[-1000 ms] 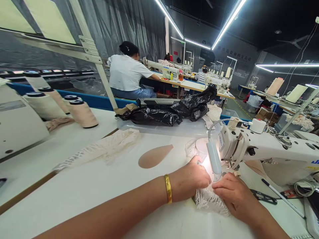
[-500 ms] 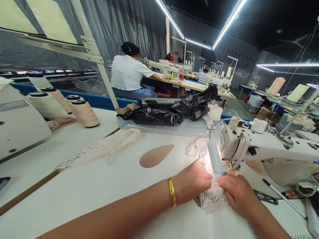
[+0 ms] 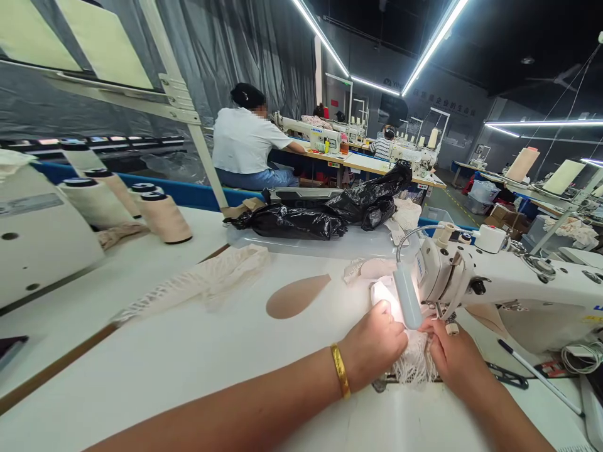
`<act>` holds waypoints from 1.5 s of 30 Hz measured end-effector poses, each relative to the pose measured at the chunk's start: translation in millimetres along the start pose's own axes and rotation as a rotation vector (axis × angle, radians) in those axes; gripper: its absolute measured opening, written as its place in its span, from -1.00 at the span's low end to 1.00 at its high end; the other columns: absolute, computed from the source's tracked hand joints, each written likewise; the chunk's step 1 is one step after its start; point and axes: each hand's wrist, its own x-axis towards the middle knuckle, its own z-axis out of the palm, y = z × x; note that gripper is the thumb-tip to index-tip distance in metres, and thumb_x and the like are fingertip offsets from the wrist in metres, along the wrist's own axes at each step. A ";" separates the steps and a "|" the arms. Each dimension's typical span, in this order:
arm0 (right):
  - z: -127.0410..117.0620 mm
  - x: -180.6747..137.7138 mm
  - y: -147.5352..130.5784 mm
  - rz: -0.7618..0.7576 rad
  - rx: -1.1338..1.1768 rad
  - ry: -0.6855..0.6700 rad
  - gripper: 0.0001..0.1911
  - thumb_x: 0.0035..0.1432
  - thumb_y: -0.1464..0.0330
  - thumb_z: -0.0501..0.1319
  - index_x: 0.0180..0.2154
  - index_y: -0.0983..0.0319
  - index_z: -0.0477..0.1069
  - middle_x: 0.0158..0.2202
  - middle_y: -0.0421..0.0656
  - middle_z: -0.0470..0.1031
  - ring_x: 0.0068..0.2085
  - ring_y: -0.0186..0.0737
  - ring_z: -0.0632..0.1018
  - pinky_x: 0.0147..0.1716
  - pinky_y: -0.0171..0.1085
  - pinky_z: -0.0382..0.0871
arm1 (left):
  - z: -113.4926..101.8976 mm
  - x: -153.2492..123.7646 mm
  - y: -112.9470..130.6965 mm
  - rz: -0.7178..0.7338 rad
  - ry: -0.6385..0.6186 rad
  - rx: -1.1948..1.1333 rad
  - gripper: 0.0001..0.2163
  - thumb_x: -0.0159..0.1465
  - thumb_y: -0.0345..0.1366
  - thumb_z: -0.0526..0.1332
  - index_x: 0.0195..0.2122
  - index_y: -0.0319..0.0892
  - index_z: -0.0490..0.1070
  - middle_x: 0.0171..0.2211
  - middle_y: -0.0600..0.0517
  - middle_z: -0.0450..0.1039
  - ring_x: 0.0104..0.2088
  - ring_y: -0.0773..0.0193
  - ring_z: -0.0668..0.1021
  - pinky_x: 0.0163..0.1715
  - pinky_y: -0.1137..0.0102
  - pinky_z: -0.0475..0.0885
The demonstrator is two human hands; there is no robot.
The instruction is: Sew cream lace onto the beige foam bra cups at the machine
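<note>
My left hand (image 3: pixel 375 344), with a gold bracelet (image 3: pixel 340 370) at its wrist, is closed on a pale lace fabric (image 3: pixel 415 365) left of the needle area. Close by on the right, my right hand (image 3: pixel 453 353) pinches the same lace, its fingertips beside the presser foot of a white sewing machine (image 3: pixel 527 270). A grey gooseneck lamp (image 3: pixel 407 298) lights the cloth and hides part of it. The lace's fringed edge hangs toward me. Behind my left hand, more pale pink cloth (image 3: pixel 377 269) lies on the table.
A beige teardrop-shaped piece (image 3: pixel 296 297) and a strip of cream lace (image 3: pixel 202 276) lie to the left. Black plastic bags (image 3: pixel 292 221) lie behind. Thread cones (image 3: pixel 164 216) stand far left. A pen (image 3: pixel 539 376) lies at the right. A person (image 3: pixel 247 141) sits beyond.
Both hands have shifted slightly right with the lace, the left one more. The cloth behind my left hand has spread out, showing a brightly lit white part. My view has shifted slightly.
</note>
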 end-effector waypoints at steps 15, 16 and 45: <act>1.5 -8.3 -4.7 -0.195 -0.057 0.110 -0.50 0.12 0.62 0.00 0.07 0.18 0.33 -0.12 -0.04 0.59 -0.11 -0.03 0.56 -0.22 -0.17 0.44 | -44.6 1.6 -9.6 -0.173 -0.348 -0.214 -0.92 0.08 -0.36 0.36 -0.41 -0.15 0.47 -0.33 0.01 0.48 -0.25 0.08 0.50 -0.03 0.07 0.34; -1.2 -8.2 -9.3 -0.253 -0.037 0.114 -0.47 0.13 0.62 0.01 0.12 0.19 0.29 -0.04 -0.02 0.57 -0.02 -0.01 0.54 -0.14 -0.15 0.43 | -46.4 2.1 -9.0 -0.202 -0.364 -0.222 -0.90 0.11 -0.29 0.36 -0.36 -0.14 0.49 -0.30 -0.01 0.48 -0.24 0.06 0.50 -0.05 0.07 0.35; 4.6 -1.4 -6.8 -0.211 -0.092 -0.029 -0.52 0.12 0.65 0.07 -0.02 0.12 0.45 0.01 -0.12 0.58 0.00 -0.08 0.52 -0.12 -0.17 0.40 | -40.9 -4.4 -12.2 -0.064 -0.265 -0.229 -0.73 0.07 -0.62 0.26 -0.26 -0.16 0.39 -0.21 0.06 0.55 -0.20 0.11 0.53 -0.08 0.17 0.17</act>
